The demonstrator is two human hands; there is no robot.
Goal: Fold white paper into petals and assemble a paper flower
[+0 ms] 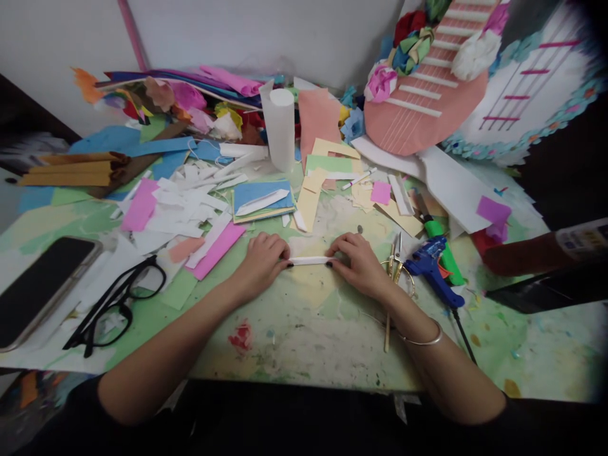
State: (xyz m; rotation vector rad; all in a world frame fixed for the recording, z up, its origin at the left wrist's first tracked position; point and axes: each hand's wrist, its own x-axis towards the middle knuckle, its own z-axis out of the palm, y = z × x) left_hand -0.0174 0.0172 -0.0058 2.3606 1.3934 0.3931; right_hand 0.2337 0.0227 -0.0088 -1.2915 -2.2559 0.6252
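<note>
A narrow strip of white paper (311,260), folded or rolled, stretches between my two hands just over the table's middle. Its left end is pinched by the thumb and fingers of my left hand (263,259). My right hand (356,259) grips the other end the same way, fingers curled. Close to the right wrist lie scissors with gold handles (395,259), partly under the forearm. Beyond them is a blue hot glue gun (434,269). Behind the left hand sits a stack of coloured paper squares (263,201) with a folded white strip on top.
Eyeglasses (118,304) and a phone (45,285) lie at the left, beside a heap of white paper scraps (175,209). A white cylinder (281,130) stands at the back. Paper guitar shapes (422,107) lean at the back right, near a green-handled cutter (444,250) and a bottle (532,250).
</note>
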